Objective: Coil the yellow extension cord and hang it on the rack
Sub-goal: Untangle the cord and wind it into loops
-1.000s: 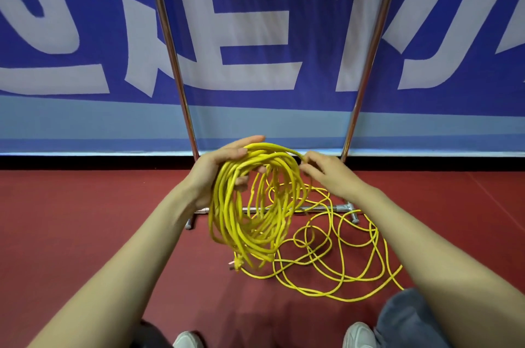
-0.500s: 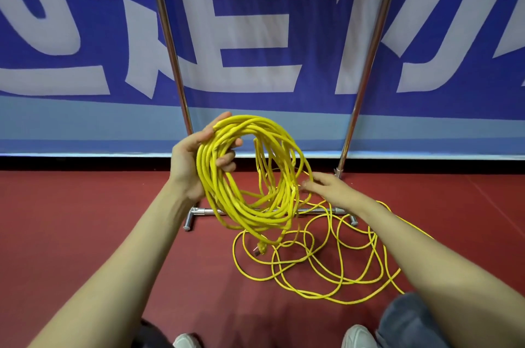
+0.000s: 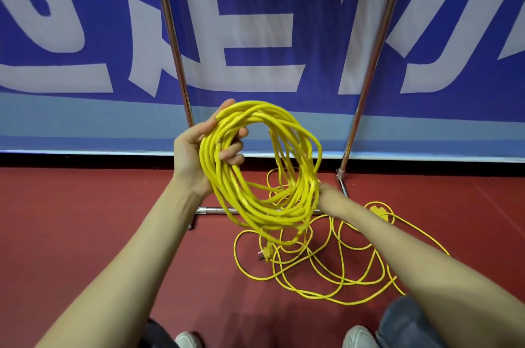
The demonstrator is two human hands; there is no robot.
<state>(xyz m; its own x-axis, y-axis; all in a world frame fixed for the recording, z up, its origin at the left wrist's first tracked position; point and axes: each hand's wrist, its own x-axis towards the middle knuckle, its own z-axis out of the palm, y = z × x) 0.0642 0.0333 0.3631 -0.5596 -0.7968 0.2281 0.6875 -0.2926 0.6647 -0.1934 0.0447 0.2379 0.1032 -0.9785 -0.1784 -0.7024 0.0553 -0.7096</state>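
Loosely looped yellow cord [image 3: 225,185], left hand [image 3: 191,157] gripping.

Loose cord loops [image 3: 326,271] clutter the floor [image 3: 85,219] between rack uprights [image 3: 173,43].

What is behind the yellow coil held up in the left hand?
Through the coil show the banner and red floor; the rack's base bar passes behind its lower edge, with loose cord beneath. The coil covers the fingers of the right hand, so its grip cannot be seen.

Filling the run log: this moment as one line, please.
left hand: holds coil | right hand: at coil's lower right, grip hidden | loose cord: on floor | rack: behind, cord not hung
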